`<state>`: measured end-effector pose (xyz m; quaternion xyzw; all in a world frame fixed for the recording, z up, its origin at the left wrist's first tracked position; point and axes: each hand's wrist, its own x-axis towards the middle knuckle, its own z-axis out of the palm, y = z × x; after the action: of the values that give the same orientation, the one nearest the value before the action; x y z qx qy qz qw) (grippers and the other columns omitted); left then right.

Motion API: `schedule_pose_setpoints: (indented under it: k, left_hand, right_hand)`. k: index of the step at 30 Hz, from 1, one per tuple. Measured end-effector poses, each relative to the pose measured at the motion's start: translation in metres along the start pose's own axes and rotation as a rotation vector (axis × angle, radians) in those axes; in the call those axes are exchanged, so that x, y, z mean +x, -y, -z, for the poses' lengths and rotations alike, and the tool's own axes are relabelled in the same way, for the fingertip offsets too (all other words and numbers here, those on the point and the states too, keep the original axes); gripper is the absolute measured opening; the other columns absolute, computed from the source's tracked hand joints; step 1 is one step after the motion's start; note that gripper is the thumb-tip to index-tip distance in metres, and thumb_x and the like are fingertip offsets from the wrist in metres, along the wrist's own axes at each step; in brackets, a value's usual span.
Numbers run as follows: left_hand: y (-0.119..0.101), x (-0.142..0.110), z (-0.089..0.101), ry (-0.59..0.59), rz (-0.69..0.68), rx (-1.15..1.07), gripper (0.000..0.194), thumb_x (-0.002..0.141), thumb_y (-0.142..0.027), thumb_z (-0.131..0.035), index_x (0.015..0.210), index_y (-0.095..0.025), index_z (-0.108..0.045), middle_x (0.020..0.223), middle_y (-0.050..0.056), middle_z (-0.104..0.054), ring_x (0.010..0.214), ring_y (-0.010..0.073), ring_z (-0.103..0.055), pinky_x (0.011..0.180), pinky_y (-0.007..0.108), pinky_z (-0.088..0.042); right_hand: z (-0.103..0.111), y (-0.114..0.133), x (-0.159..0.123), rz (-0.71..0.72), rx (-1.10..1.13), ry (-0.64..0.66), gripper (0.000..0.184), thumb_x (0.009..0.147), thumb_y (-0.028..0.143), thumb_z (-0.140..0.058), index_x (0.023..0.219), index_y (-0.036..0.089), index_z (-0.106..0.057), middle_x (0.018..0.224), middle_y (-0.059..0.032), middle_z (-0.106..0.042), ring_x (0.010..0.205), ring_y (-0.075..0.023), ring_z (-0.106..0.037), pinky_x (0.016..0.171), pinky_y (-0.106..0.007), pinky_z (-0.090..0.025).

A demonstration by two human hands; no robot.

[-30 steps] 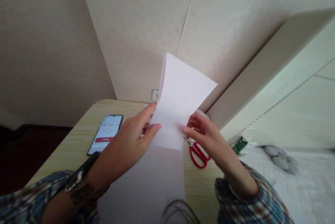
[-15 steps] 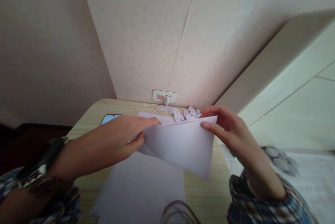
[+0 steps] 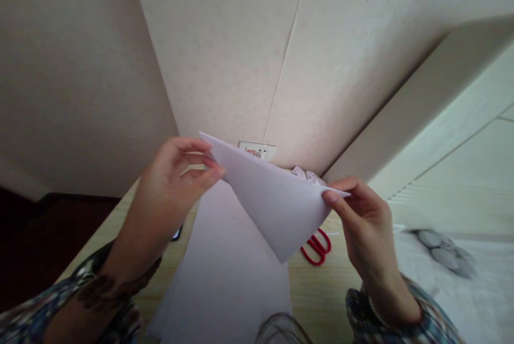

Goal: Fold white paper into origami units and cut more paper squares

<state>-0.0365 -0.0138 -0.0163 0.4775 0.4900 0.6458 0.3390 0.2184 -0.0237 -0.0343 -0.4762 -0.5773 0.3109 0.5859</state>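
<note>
The left hand [image 3: 176,178] and right hand [image 3: 359,215] hold a folded white paper [image 3: 277,199] by its upper corners, its point downward. Beneath lie white sheets [image 3: 228,279] on a wooden table [image 3: 317,296], with red-handled scissors [image 3: 316,247] beside them. Small folded papers [image 3: 307,175] sit near the wall [image 3: 225,54], below a socket [image 3: 257,150].

Red-handled scissors [image 3: 316,247] lie on the pale wooden table [image 3: 317,301], and the corner of a phone [image 3: 176,233] shows on its other side. A white wall socket [image 3: 270,151] is set in the pale wall [image 3: 225,65] behind. A white panelled cabinet [image 3: 450,172] stands on the right, near white bedding [image 3: 490,290] with a blurred grey rounded pattern [image 3: 446,253]; dark red flooring [image 3: 48,247] shows at far left.
</note>
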Motion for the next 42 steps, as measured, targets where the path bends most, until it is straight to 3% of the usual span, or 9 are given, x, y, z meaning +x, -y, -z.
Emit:
schedule_pose_setpoints:
  k: [5, 8, 12, 14, 19, 24, 31, 36, 42]
  left_hand:
    - [0.002, -0.002, -0.009, 0.051, 0.160, -0.162, 0.028, 0.075, -0.019, -0.080, 0.095, -0.020, -0.062, 0.092, -0.002, -0.072, 0.092, 0.0128, -0.067, 0.079, 0.020, -0.053]
    - [-0.002, -0.005, -0.015, 0.100, 0.232, -0.247, 0.020, 0.076, -0.020, -0.079, 0.092, -0.018, -0.066, 0.087, -0.001, -0.076, 0.084, 0.0134, -0.069, 0.072, 0.019, -0.055]
    - [-0.006, -0.009, -0.023, 0.122, 0.314, -0.308, 0.016, 0.070, -0.020, -0.083, 0.081, -0.015, -0.072, 0.073, -0.001, -0.077, 0.068, 0.0130, -0.068, 0.062, 0.019, -0.055]
    - [-0.008, -0.010, -0.026, 0.109, 0.326, -0.328, 0.018, 0.066, -0.015, -0.085, 0.078, -0.016, -0.073, 0.070, -0.003, -0.077, 0.066, 0.0121, -0.068, 0.061, 0.017, -0.055]
    - [-0.010, -0.015, -0.032, 0.093, 0.362, -0.354, 0.018, 0.064, -0.019, -0.088, 0.075, -0.016, -0.073, 0.069, -0.001, -0.079, 0.059, 0.0128, -0.068, 0.057, 0.019, -0.055]
    - [-0.013, -0.021, -0.041, 0.129, 0.369, -0.364, 0.019, 0.062, -0.022, -0.089, 0.075, -0.016, -0.076, 0.074, 0.001, -0.081, 0.059, 0.0137, -0.069, 0.056, 0.020, -0.056]
    - [-0.022, -0.026, -0.046, 0.122, 0.361, -0.362, 0.017, 0.059, -0.026, -0.089, 0.067, -0.020, -0.076, 0.067, -0.001, -0.079, 0.052, 0.0105, -0.063, 0.049, 0.018, -0.052]
    - [-0.023, -0.027, -0.047, 0.135, 0.330, -0.340, 0.013, 0.063, -0.029, -0.088, 0.069, -0.022, -0.078, 0.071, 0.001, -0.080, 0.059, 0.0147, -0.067, 0.054, 0.022, -0.055]
    - [-0.022, -0.026, -0.045, 0.135, 0.296, -0.269, 0.011, 0.063, -0.030, -0.088, 0.067, -0.025, -0.079, 0.066, -0.002, -0.078, 0.059, 0.0153, -0.067, 0.052, 0.022, -0.054]
  right_hand:
    - [-0.003, -0.003, -0.013, 0.017, 0.000, -0.010, 0.012, 0.084, 0.032, -0.075, 0.076, 0.025, -0.069, 0.064, 0.0027, -0.060, 0.053, -0.0128, -0.048, 0.045, -0.024, -0.037]
    - [-0.005, -0.002, -0.018, 0.026, -0.019, -0.017, 0.013, 0.086, 0.032, -0.072, 0.076, 0.025, -0.069, 0.064, 0.0021, -0.060, 0.054, -0.0137, -0.050, 0.045, -0.024, -0.038]
    - [-0.004, 0.002, -0.020, 0.071, -0.138, 0.076, 0.010, 0.088, 0.028, -0.069, 0.079, 0.024, -0.069, 0.076, -0.0018, -0.070, 0.070, -0.0182, -0.065, 0.059, -0.027, -0.051]
    - [-0.002, 0.007, -0.019, 0.181, -0.307, 0.109, 0.002, 0.090, 0.026, -0.068, 0.091, 0.024, -0.068, 0.088, -0.0032, -0.073, 0.081, -0.0200, -0.068, 0.070, -0.031, -0.055]
    - [-0.011, 0.028, -0.017, 0.600, -0.649, 0.073, 0.021, 0.092, 0.015, -0.064, 0.112, 0.022, -0.065, 0.108, -0.0077, -0.071, 0.098, -0.0207, -0.066, 0.085, -0.034, -0.054]
    - [-0.040, 0.045, -0.014, 0.778, -0.678, 0.031, 0.017, 0.095, 0.010, -0.060, 0.109, 0.014, -0.069, 0.098, -0.0086, -0.074, 0.088, -0.0190, -0.065, 0.076, -0.032, -0.052]
    - [-0.051, 0.045, -0.012, 0.796, -0.660, -0.068, 0.016, 0.093, 0.006, -0.062, 0.101, 0.015, -0.072, 0.089, -0.0049, -0.073, 0.081, -0.0171, -0.065, 0.071, -0.031, -0.051]
    - [-0.055, 0.051, -0.013, 0.776, -0.622, -0.120, 0.011, 0.092, 0.008, -0.066, 0.097, 0.016, -0.073, 0.086, -0.0049, -0.074, 0.079, -0.0173, -0.067, 0.070, -0.031, -0.052]
    - [-0.058, 0.056, -0.012, 0.690, -0.546, -0.081, 0.009, 0.092, 0.010, -0.066, 0.090, 0.014, -0.074, 0.080, -0.0027, -0.072, 0.076, -0.0147, -0.066, 0.067, -0.028, -0.052]
